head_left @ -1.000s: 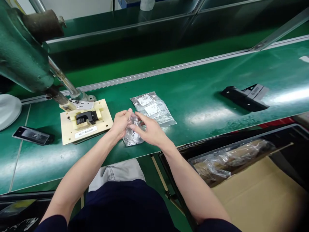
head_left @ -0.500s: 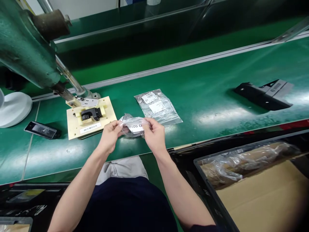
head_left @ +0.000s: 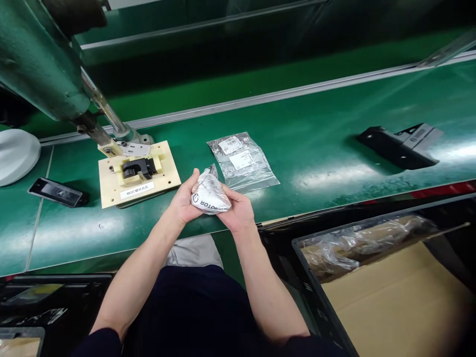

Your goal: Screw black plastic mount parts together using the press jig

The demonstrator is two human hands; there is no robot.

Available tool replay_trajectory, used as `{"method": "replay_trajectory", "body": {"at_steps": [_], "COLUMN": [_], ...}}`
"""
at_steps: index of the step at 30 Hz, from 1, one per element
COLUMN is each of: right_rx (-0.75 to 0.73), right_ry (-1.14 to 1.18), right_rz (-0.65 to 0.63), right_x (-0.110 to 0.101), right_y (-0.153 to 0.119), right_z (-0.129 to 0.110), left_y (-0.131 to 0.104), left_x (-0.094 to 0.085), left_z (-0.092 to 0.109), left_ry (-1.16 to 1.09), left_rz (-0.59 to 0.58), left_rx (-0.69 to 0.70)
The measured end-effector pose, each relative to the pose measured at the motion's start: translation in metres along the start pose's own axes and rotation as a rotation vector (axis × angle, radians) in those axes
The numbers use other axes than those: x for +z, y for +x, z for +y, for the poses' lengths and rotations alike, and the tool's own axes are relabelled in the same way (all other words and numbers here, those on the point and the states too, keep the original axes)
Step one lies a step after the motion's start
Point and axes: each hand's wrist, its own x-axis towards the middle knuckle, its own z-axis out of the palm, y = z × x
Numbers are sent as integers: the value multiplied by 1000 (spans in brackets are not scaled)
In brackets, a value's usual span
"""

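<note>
Between my two hands is a crumpled clear plastic bag (head_left: 210, 192) with dark printed letters on it; what it contains cannot be made out. My left hand (head_left: 186, 201) cups its left side, thumb pointing up. On the right, my right hand (head_left: 238, 210) grips the other side, fingers partly hidden beneath. Just beyond lies a flat zip bag (head_left: 247, 161) with white labels and small metal pieces inside. Left of my hands, a cream fixture plate (head_left: 169, 166) carries a black curved part (head_left: 139, 168) under the press's tip.
A green press (head_left: 44, 64) rises at the left. Beside it are a phone-like black device (head_left: 55, 192) and a white round object (head_left: 18, 156). A black bracket-like part (head_left: 397, 148) lies on the right of the green bench (head_left: 312, 148). A bin with cardboard (head_left: 394, 297) stands below right.
My hands have turned and bunched the printed bag, which was stretched between my fingertips; now they cup it from both sides. The view has shifted slightly.
</note>
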Motion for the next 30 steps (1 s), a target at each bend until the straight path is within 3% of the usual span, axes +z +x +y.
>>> {"method": "replay_trajectory", "body": {"at_steps": [4, 7, 12, 14, 16, 18, 21, 26, 28, 30], "right_rx": [-289, -506, -464, -491, -464, -384, -337, -530, -634, -705], "right_ry": [-721, -1099, -918, -814, -680, -523, -459, -897, -1111, -1284], "right_rz": [61, 95, 223, 264, 249, 233, 284, 425, 430, 395], "right_x": [1, 4, 11, 15, 19, 20, 15, -2, -4, -3], "right_y": [-10, -13, -8, -7, -5, -3, -2, -19, -28, -33], "right_z": [-15, -24, -21, -15, -9, -3, 1, -7, -13, -19], "left_y": [14, 19, -11, -28, -36, -36, -23, -6, -7, -10], "left_x": [5, 7, 0, -7, -11, -14, -17, -21, -21, -21], "left_z": [13, 18, -2, -13, -19, -19, -14, -18, -22, -26], "left_ry": [331, 659, 1520, 1822, 1947, 1873, 1462, 637, 544, 593], "left_rz": [78, 138, 381, 469, 474, 388, 260, 297, 301, 283], "left_rx": [51, 246, 1032, 1070, 905, 781, 726, 735, 791, 845]}}
